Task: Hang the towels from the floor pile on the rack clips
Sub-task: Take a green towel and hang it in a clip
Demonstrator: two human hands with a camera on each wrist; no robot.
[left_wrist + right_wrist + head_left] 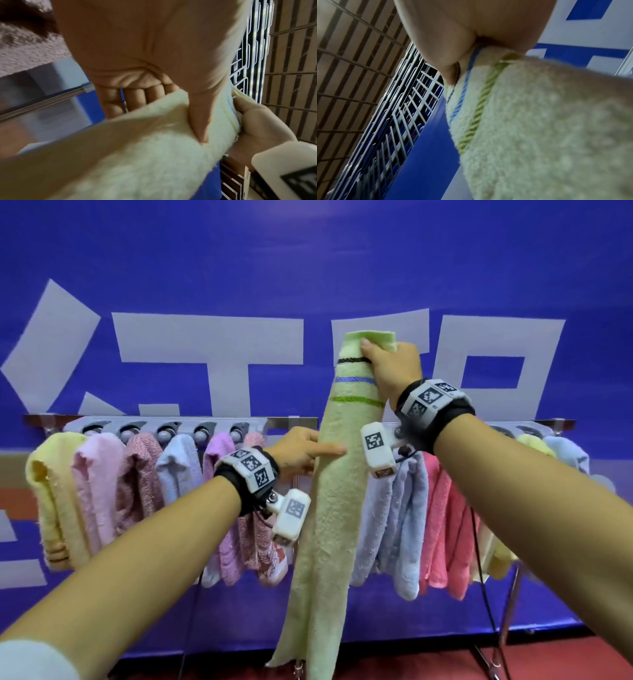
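Observation:
A long pale green towel (329, 508) with black, blue and green stripes near its top hangs lengthwise in front of the rack rail (284, 421). My right hand (373, 350) grips its top end above the rail, thumb in front. My left hand (322, 450) pinches the towel's left edge at rail height, thumb across the front and fingers behind. The left wrist view shows the thumb (199, 121) pressed into the towel (137, 155). In the right wrist view the striped end (539, 121) sits in my palm (453, 54). A row of grey clips (164, 431) lines the rail.
Yellow, pink, blue and purple towels (137, 491) hang from clips on the left. Light blue, pink and yellow ones (428, 525) hang on the right. A blue banner (308, 268) stands behind the rack. The rack's legs (507, 611) stand on red floor at lower right.

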